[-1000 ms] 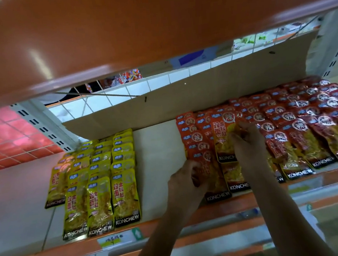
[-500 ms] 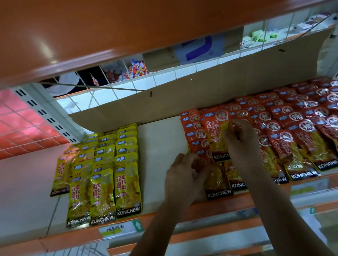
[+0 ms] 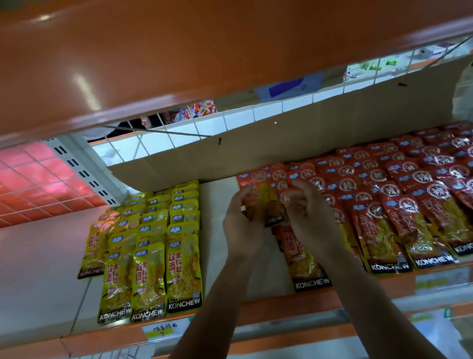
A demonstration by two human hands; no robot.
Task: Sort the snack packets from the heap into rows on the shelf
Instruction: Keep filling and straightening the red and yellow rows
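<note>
Toward the shelf's (image 3: 212, 210) back edge, at the red rows' (image 3: 402, 193) left end, left hand (image 3: 242, 224) and right hand (image 3: 308, 216) each pinch one side of a red packet (image 3: 263, 202), its long axis running back-to-front.

Yellow packets (image 3: 150, 258) carry blue corner tags and black bottom bands lettered in white. The red packets (image 3: 403, 202) show round white seals, yellow centres and the same black bands. The shelf (image 3: 37, 268) is off-white with an orange front lip — the upper shelf (image 3: 217, 38) is orange too. The cardboard (image 3: 310, 127) is plain tan and the wire grid (image 3: 238, 119) is white.
</note>
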